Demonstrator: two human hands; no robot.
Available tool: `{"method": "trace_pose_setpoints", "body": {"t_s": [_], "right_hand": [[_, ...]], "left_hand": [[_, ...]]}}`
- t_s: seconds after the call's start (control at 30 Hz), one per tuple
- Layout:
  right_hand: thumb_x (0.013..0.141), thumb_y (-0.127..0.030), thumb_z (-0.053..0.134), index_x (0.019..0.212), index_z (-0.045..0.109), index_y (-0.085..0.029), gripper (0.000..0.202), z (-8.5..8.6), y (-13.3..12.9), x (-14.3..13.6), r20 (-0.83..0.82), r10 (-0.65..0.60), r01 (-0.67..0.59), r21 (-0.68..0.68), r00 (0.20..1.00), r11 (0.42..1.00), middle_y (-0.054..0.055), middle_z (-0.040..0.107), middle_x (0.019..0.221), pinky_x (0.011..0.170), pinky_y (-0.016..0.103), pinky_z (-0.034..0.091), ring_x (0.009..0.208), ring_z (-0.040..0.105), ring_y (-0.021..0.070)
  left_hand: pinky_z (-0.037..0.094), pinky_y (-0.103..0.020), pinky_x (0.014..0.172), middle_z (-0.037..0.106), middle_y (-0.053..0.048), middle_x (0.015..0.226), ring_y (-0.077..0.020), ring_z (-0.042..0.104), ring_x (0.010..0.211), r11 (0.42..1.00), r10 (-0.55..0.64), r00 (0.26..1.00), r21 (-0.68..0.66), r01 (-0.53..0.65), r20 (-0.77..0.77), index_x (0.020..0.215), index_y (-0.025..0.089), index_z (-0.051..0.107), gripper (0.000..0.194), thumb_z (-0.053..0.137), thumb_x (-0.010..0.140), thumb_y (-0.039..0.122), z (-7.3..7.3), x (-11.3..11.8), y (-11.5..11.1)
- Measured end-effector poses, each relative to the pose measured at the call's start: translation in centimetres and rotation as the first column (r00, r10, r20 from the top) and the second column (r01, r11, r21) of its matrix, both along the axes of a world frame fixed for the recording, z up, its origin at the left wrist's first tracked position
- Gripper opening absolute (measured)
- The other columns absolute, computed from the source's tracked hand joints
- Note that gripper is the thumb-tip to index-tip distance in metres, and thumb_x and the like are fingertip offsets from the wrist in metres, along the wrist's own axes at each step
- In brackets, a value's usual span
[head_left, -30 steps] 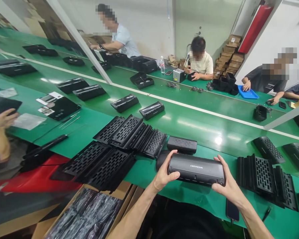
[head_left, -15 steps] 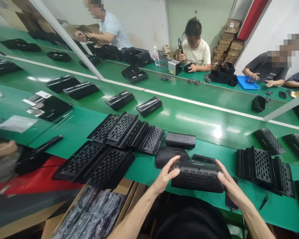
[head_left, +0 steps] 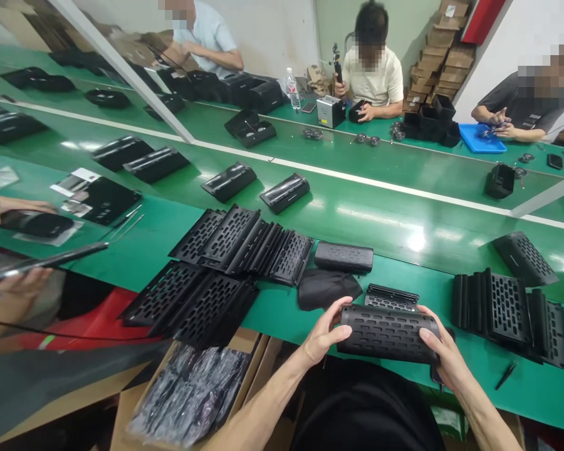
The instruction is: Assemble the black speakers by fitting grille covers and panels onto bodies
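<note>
A black speaker housing with rows of slots (head_left: 386,333) is held level above the bench edge, its slotted face towards me. My left hand (head_left: 328,331) grips its left end, thumb on the front. On the right end, my right hand (head_left: 444,351) grips it the same way. Just behind it lies a slotted black panel (head_left: 391,295), partly hidden by the housing. A piece of black cloth (head_left: 326,288) and another black slotted housing (head_left: 344,256) rest behind my left hand.
Stacks of slotted black panels lie to the left (head_left: 211,263) and right (head_left: 501,313). An open carton (head_left: 188,394) of plastic-wrapped parts stands below on the left. Black housings (head_left: 284,193) sit on the green conveyor (head_left: 348,200). Co-workers sit opposite; another person's hands (head_left: 19,282) are at left.
The housing has rolled in my hands, so its slotted face now shows instead of the lettered edge. At left, the other person's hands now hold a dark object over the bench.
</note>
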State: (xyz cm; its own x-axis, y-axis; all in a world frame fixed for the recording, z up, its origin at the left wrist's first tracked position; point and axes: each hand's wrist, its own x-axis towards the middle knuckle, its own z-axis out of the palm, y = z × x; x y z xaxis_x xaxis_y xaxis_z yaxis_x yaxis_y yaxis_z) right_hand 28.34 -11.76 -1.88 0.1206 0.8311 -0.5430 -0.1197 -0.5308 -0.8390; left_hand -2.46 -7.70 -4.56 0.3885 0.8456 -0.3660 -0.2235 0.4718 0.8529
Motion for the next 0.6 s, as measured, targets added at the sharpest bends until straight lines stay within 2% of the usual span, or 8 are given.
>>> {"method": "trace_pose_setpoints", "body": {"t_s": [0.1,0.17,0.3,0.43,0.53,0.6], "right_hand": [[0.077,-0.063,0.08,0.142,0.057,-0.03,0.076,-0.3,-0.2,0.1,0.032,-0.01,0.009,0.03,0.999,1.0,0.01,0.071,0.132,0.104,0.048,0.052,0.123,0.066,0.0355],[0.077,-0.063,0.08,0.143,0.057,-0.03,0.077,-0.2,-0.1,0.1,0.045,-0.015,0.015,0.001,0.999,1.0,0.01,0.072,0.131,0.107,0.049,0.051,0.126,0.065,0.0358],[0.079,-0.068,0.076,0.149,0.05,-0.031,0.084,0.8,0.3,0.4,0.026,-0.01,0.012,-0.103,1.0,0.995,0.011,0.07,0.134,0.113,0.052,0.046,0.127,0.064,0.0352],[0.079,-0.069,0.075,0.153,0.046,-0.034,0.087,1.9,0.1,1.3,0.058,0.101,-0.095,-0.099,0.993,0.991,0.01,0.062,0.146,0.114,0.051,0.045,0.13,0.062,0.0344],[0.077,-0.066,0.079,0.146,0.053,-0.033,0.081,1.9,0.2,2.7,0.119,0.183,-0.174,-0.078,0.976,0.982,0.01,0.061,0.146,0.107,0.047,0.051,0.125,0.064,0.0351],[0.074,-0.064,0.082,0.142,0.057,-0.032,0.079,1.3,1.2,3.8,0.132,0.175,-0.17,-0.051,0.976,0.984,0.011,0.065,0.14,0.103,0.045,0.054,0.121,0.066,0.0352]], "left_hand": [[0.043,-0.049,0.111,0.062,-0.011,0.136,-0.0362,0.057,0.126,0.997,0.008,0.998,0.075,-0.003,-0.068,0.143,0.021,0.054,0.078,0.076,0.075,0.051,-0.3,0.5,0.0],[0.042,-0.05,0.112,0.062,-0.012,0.136,-0.0359,0.057,0.127,0.997,-0.014,0.997,0.071,0.019,-0.074,0.147,0.02,0.05,0.08,0.074,0.078,0.053,-0.4,0.6,0.2],[0.041,-0.051,0.114,0.056,-0.013,0.146,-0.0354,0.054,0.133,0.995,-0.1,0.993,-0.001,0.101,0.064,0.159,0.025,0.032,0.096,0.078,0.078,0.05,-0.1,0.6,0.4],[0.045,-0.049,0.11,0.057,-0.013,0.144,-0.0363,0.055,0.132,0.997,-0.083,0.993,0.003,0.083,0.082,0.156,0.024,0.037,0.1,0.085,0.072,0.05,0.1,1.0,0.3],[0.046,-0.048,0.109,0.057,-0.014,0.146,-0.0351,0.057,0.13,0.996,-0.084,0.993,0.028,0.082,0.083,0.16,0.026,0.031,0.108,0.084,0.072,0.057,-0.7,1.3,-0.1],[0.051,-0.046,0.103,0.059,-0.015,0.145,-0.0328,0.063,0.124,0.997,-0.059,0.998,0.046,0.06,-0.017,0.161,0.025,0.029,0.106,0.075,0.076,0.068,-2.1,1.2,-0.1]]}}
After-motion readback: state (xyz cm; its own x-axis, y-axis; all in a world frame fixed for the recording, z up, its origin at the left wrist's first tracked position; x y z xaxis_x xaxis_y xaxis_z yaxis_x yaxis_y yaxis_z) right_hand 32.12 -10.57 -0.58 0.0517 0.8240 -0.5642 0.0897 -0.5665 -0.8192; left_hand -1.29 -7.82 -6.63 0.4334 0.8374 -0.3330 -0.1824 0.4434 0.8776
